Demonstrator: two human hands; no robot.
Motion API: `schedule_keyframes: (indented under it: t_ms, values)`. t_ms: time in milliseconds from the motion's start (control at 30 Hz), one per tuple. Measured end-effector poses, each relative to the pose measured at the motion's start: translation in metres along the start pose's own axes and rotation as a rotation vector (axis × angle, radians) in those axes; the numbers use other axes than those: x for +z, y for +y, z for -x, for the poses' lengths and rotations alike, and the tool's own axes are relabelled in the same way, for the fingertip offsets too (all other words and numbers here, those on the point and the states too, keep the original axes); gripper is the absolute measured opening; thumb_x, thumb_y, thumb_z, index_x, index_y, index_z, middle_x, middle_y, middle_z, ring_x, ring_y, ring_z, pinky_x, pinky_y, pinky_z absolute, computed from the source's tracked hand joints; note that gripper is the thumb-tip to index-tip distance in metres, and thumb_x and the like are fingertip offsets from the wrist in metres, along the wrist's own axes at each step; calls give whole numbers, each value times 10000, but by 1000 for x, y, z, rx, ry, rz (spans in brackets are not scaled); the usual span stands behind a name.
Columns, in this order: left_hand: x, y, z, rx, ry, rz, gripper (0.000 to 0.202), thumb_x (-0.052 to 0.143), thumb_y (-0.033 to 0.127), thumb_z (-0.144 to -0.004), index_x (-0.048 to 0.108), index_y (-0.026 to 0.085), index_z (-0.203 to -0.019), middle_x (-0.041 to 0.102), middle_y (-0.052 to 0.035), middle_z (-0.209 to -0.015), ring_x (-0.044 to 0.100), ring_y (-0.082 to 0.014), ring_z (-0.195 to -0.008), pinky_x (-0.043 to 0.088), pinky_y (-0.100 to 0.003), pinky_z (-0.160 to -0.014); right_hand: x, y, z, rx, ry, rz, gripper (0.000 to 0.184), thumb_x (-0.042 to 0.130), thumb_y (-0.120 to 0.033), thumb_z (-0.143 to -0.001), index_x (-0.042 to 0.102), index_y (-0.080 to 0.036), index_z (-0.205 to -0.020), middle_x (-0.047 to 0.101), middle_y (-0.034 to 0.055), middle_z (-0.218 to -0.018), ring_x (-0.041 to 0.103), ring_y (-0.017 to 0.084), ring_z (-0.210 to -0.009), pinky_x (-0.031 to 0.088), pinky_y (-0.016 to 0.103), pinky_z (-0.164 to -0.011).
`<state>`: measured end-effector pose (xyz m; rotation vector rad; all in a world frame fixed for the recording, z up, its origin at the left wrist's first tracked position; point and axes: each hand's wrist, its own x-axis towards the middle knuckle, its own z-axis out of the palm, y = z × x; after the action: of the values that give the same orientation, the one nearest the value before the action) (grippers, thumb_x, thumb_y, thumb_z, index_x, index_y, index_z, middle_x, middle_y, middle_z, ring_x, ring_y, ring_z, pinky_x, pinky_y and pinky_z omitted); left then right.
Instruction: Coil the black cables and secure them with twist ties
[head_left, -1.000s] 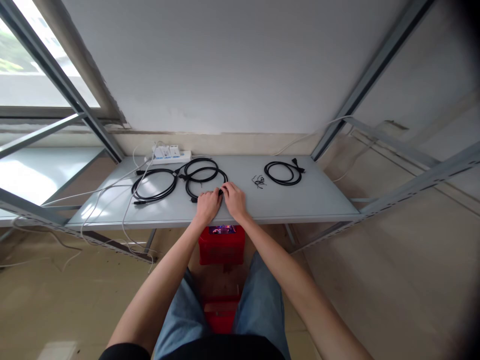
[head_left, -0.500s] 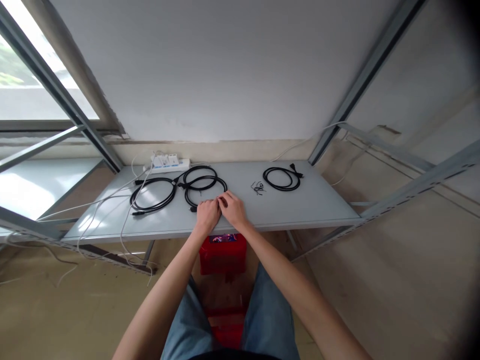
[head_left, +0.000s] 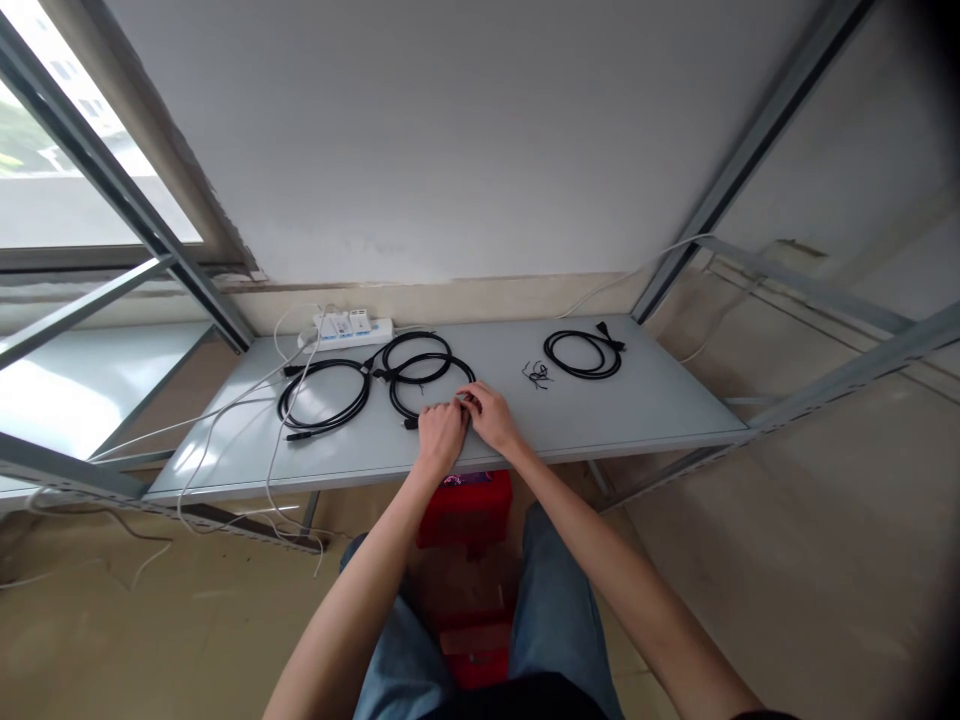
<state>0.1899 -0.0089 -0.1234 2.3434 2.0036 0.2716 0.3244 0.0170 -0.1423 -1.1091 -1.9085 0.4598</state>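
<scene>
Over the shelf's front edge, my left hand [head_left: 442, 434] is closed on the near side of a coiled black cable [head_left: 395, 400]. My right hand [head_left: 490, 416] meets it there, thumb and fingers pinched together; whatever is between them is too small to make out. The hands cover the coil's near right part, while a plug end shows just left of my left hand. Behind, a second black coil [head_left: 417, 336] overlaps this one. Another coiled cable [head_left: 324, 396] with connector ends lies to the left. Right of my hands is a small heap of thin black ties [head_left: 537, 375].
A further black coil [head_left: 583, 355] rests at the right of the grey shelf [head_left: 645, 410]. A white power strip [head_left: 346, 330] stands at the back left, its white cords [head_left: 274, 450] hanging over the front edge. Metal posts [head_left: 679, 262] frame both sides. Below is a red stool [head_left: 465, 510].
The camera has turned slightly, so the scene sits further right. Both hands remain at the same coil, with only small finger movement in the right hand.
</scene>
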Motion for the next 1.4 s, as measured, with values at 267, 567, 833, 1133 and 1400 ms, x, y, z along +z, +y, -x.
schedule_keyframes:
  t_ms: [267,567,833,1133,1400]
  values:
    - [-3,1,2,-13,19,0,357,409,296,-1103,553,190,-1412,799,-136,-1061,758,-278,-1039,462,-378,-950,5,7,3,6,8,-21,494,431,-61,-954,597,-269,-1370,692,87,-1277,683,221,-1100,569,353,-934]
    - [-4,3,5,-17,19,-8,376,363,396,-1126,639,213,-1305,800,-143,-1104,754,-291,-1059,472,-378,-945,4,8,4,-33,79,-100,536,394,-35,-907,597,-249,-1355,665,90,-1197,665,214,-1049,558,357,-953]
    - [-6,1,4,-5,1,38,433,372,440,-1125,577,283,-1473,805,-124,-1137,760,-292,-1064,481,-355,-926,3,19,-1,105,175,-205,281,419,-87,-894,648,-237,-956,675,65,-991,650,226,-919,542,363,-887]
    - [-2,-1,3,54,16,43,513,389,496,-1109,534,253,-1537,805,-146,-1126,757,-334,-1071,497,-375,-915,1,16,-3,49,157,-199,429,389,-43,-790,611,-231,-1105,576,30,-913,592,213,-876,506,324,-860]
    - [-2,-5,5,75,36,112,444,428,468,-1098,608,299,-1467,812,-110,-1089,764,-322,-1050,508,-357,-877,-2,5,1,1,167,-132,389,374,-20,-833,636,-242,-1017,608,83,-1091,631,234,-996,540,363,-930]
